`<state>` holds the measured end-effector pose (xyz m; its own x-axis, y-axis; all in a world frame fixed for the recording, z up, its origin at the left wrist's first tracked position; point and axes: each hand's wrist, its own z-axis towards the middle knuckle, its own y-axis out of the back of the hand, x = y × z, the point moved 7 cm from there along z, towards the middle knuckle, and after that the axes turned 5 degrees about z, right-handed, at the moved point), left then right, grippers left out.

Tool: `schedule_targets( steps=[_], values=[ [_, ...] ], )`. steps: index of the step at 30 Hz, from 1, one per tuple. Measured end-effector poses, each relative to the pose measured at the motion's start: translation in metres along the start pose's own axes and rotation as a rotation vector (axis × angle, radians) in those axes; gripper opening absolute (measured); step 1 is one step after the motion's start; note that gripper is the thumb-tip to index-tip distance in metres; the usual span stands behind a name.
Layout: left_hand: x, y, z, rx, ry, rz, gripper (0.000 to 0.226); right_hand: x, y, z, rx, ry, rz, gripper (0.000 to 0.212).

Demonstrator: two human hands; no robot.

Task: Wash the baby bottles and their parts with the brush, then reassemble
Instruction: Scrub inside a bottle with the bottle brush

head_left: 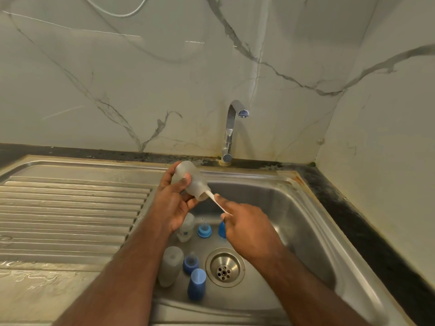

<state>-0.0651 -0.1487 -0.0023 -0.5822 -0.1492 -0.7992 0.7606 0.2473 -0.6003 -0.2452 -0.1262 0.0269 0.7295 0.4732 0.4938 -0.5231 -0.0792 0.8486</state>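
Bottle in hand: frosted baby bottle (191,180), held over the left rear part of the sink basin (294,208), tilted with its open mouth toward the right hand and its base up and away.
Left hand: the left hand (173,203) grips the bottle body; the thumb (184,182) lies across the near side, the fingers curl round the far side and underneath.
Right hand: the right hand (249,228) pinches a white brush handle (217,203), forefinger laid along its top, thumb below, the other fingers curled in.
Brush: the handle runs from the right fingertips up into the bottle mouth; the brush head cannot be seen through the frosted wall.
Below the left palm: a second clear bottle (186,228) on the basin floor.
Below the right fingertips: a light blue collar with its teat (204,230), and just right of it a blue part (222,229) partly hidden by the right hand.
Nearer the wrists: a frosted bottle (170,265), a dark blue collar with teat (191,263) beside it, and a blue cap (197,284) next to the drain (224,267).
Beyond the fingers: chrome tap (231,130) at the sink's back edge, no water running from it.
Left of the left hand: ribbed steel draining board (70,208).
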Motion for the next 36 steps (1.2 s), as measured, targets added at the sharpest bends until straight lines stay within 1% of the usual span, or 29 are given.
schedule_targets(
  steps=[2,3,4,6,8,9,10,11,13,15,16,17,18,20,21,23,24,25,27,28,29,30,33,34,36],
  values=[
    [0.002,-0.003,0.000,0.019,-0.007,0.038,0.047,0.000,-0.004,0.001,-0.006,0.033,-0.120,0.055],
    [0.004,-0.006,0.000,0.034,-0.009,0.062,0.047,-0.002,-0.006,0.002,0.017,0.019,-0.124,0.056],
    [0.005,-0.007,0.000,0.044,-0.007,0.076,0.048,-0.004,-0.007,0.002,0.054,-0.009,-0.069,0.057],
    [0.008,-0.008,0.003,0.046,-0.007,0.076,0.051,-0.007,-0.009,0.001,0.125,-0.064,0.181,0.053],
    [0.010,-0.011,0.005,0.039,-0.005,0.066,0.053,-0.011,-0.010,-0.003,0.146,-0.135,0.472,0.048],
    [0.012,-0.012,0.005,0.030,0.000,0.069,0.054,-0.012,-0.010,-0.004,0.141,-0.161,0.558,0.047],
    [0.015,-0.014,0.006,0.024,0.006,0.083,0.054,-0.014,-0.008,-0.005,0.115,-0.168,0.568,0.046],
    [0.017,-0.016,0.006,0.018,0.012,0.093,0.054,-0.014,-0.005,-0.003,0.080,-0.156,0.515,0.046],
    [0.020,-0.019,0.005,0.018,0.028,0.083,0.056,-0.017,0.001,-0.001,0.020,-0.124,0.342,0.046],
    [0.021,-0.020,0.004,0.026,0.038,0.075,0.059,-0.018,0.000,-0.001,0.028,-0.132,0.255,0.048],
    [0.021,-0.020,0.004,0.025,0.040,0.082,0.060,-0.017,-0.001,-0.002,0.043,-0.145,0.253,0.049],
    [0.021,-0.020,0.005,0.020,0.038,0.092,0.060,-0.016,-0.003,-0.003,0.077,-0.163,0.288,0.049],
    [0.020,-0.020,0.005,0.014,0.031,0.101,0.059,-0.017,-0.005,-0.005,0.127,-0.192,0.376,0.049],
    [0.018,-0.018,0.006,-0.003,0.017,0.087,0.056,-0.019,-0.006,-0.008,0.217,-0.266,0.632,0.048],
    [0.016,-0.016,0.006,-0.009,0.015,0.068,0.055,-0.021,-0.003,-0.010,0.237,-0.288,0.720,0.047],
    [0.012,-0.013,0.005,-0.010,0.009,0.043,0.055,-0.026,0.001,-0.011,0.220,-0.305,0.798,0.043],
    [0.011,-0.013,0.004,-0.002,0.009,0.038,0.055,-0.027,0.002,-0.010,0.179,-0.308,0.794,0.042],
    [0.012,-0.013,0.004,0.008,0.013,0.040,0.055,-0.027,0.003,-0.009,0.127,-0.300,0.735,0.043],
    [0.015,-0.015,0.004,0.022,0.019,0.078,0.058,-0.024,0.003,-0.004,0.037,-0.214,0.425,0.045],
    [0.016,-0.017,0.005,0.022,0.019,0.100,0.060,-0.021,0.000,-0.002,0.025,-0.173,0.284,0.047],
    [0.017,-0.016,0.006,0.017,0.020,0.112,0.062,-0.018,-0.002,-0.002,0.034,-0.162,0.229,0.048],
    [0.017,-0.016,0.007,0.014,0.019,0.106,0.062,-0.017,-0.004,-0.003,0.072,-0.171,0.279,0.049],
    [0.011,-0.012,0.008,0.022,0.003,0.056,0.059,-0.020,-0.009,-0.011,0.279,-0.289,0.789,0.047],
    [0.009,-0.011,0.008,0.025,0.002,0.045,0.057,-0.021,-0.007,-0.013,0.300,-0.310,0.883,0.046],
    [0.006,-0.008,0.007,0.033,-0.008,0.040,0.055,-0.025,-0.004,-0.013,0.265,-0.333,0.948,0.043]
  ],
)
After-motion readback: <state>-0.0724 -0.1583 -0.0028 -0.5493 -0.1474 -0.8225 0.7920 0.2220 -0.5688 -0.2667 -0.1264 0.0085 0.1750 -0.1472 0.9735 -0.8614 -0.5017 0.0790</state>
